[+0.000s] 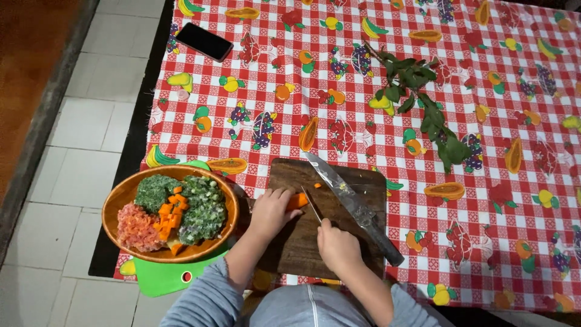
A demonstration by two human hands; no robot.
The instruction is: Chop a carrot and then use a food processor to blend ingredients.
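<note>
Carrot (297, 200), a short orange piece, lies on a dark wooden cutting board (290, 242) at the near edge of a table. A glossy tablecloth (375, 91) in red-and-white checks, printed with fruit, covers the table; pale floor tiles (72, 163) show to the left, edged by a strip of reddish-brown floor. A large knife (354, 206) with a long steel blade and dark handle rests diagonally across the board, untouched. Left of the board sits a round wooden bowl (118, 200) holding separate heaps of chopped greens, diced orange carrot and pinkish-red bits, and it rests partly on a bright green plastic board (160, 278). A leafy green sprig (423, 103) lies on the cloth farther back, and a black phone (204, 42) lies near the far left corner.

The left hand (272, 211) is curled, its fingertips pressing down on the carrot to steady it. The right hand (338, 247) is closed in a fist around the handle of a small knife (311, 204), whose thin blade points forward and meets the carrot just beside the left fingers. Grey sleeves cover both forearms.
</note>
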